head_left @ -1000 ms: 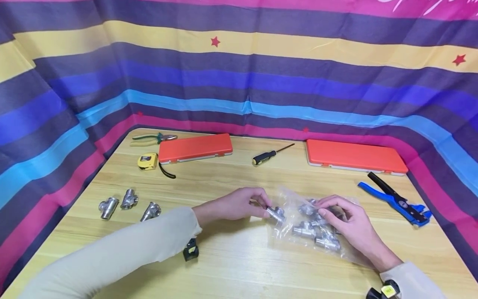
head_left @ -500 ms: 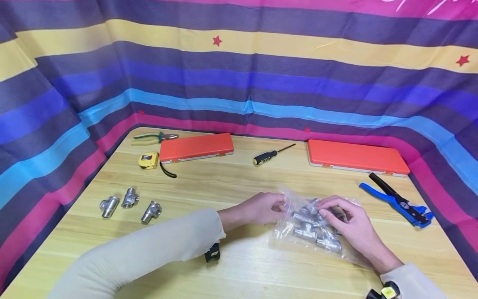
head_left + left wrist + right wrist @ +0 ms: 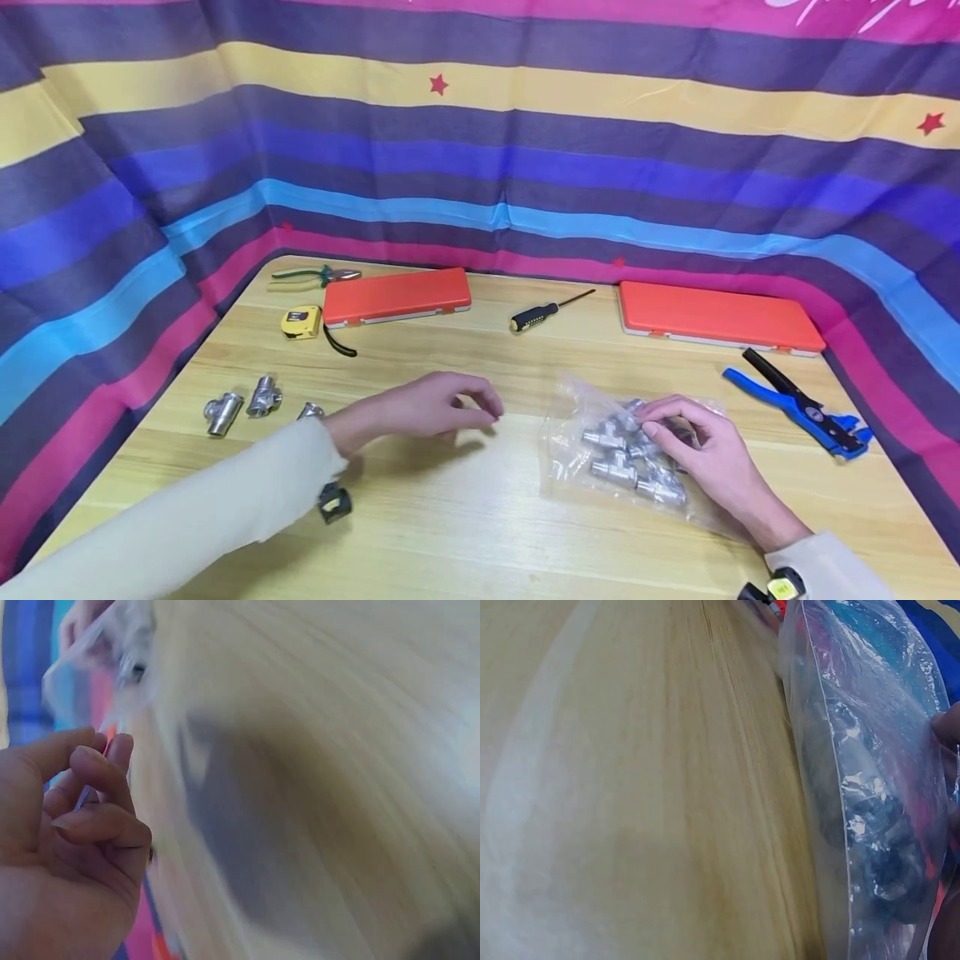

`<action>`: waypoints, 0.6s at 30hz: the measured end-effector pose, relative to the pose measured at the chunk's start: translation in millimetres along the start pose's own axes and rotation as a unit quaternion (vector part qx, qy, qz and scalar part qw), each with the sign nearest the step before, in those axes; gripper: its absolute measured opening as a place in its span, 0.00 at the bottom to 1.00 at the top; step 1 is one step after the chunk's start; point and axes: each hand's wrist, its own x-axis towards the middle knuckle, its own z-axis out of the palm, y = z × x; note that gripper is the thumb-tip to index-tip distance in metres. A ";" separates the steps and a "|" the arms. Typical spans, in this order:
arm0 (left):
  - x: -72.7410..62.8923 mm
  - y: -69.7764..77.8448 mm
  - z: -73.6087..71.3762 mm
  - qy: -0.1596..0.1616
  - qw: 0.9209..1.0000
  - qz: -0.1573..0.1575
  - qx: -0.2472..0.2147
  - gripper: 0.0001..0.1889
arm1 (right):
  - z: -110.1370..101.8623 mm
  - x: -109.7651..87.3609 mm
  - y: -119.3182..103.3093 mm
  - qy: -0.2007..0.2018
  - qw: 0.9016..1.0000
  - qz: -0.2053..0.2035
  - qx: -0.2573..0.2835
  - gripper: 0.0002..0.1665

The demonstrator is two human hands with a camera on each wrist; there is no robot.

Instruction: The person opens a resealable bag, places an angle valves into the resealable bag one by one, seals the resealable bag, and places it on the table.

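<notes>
My right hand (image 3: pixel 693 433) pinches the upper layer of a clear plastic bag (image 3: pixel 566 462) between thumb and fingers. Inside the bag lie several metal tee fittings (image 3: pixel 615 469), blurred through the plastic (image 3: pixel 877 750) in the right wrist view. To the left of the bag, my left hand (image 3: pixel 427 406) hovers over the table with loosely bent fingers and holds nothing; the left wrist view shows this empty hand (image 3: pixel 82 855) too. Three more tees stay on the table at left: one tee (image 3: pixel 223 414), a second (image 3: pixel 264 397), and a third (image 3: pixel 310 410) partly hidden by my left sleeve.
Along the back lie green-handled pliers (image 3: pixel 318 276), a yellow tape measure (image 3: pixel 302 322), a red case (image 3: pixel 397 297), a screwdriver (image 3: pixel 546 315) and a larger red case (image 3: pixel 720 317). Blue-and-black cutters (image 3: pixel 806 408) rest at right. A striped cloth (image 3: pixel 495 167) hangs behind the table.
My left hand carried a tee fitting into the bag's mouth, let go of it there, and drew back left empty. My right hand has kept its hold on the bag.
</notes>
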 end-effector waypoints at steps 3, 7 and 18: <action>-24.6 -13.0 -19.7 0.033 0.999 0.002 0.004 0.15 | -1.1 -0.9 1.1 0.001 1.000 0.001 -0.002 0.09; -61.2 -29.7 -42.5 0.092 0.996 -0.018 0.014 0.17 | -3.1 -1.1 1.8 0.007 1.000 0.002 0.003 0.09; -152.0 -70.4 -68.1 0.229 0.965 -0.089 0.092 0.15 | -2.9 -0.9 3.5 0.003 1.000 -0.004 0.010 0.09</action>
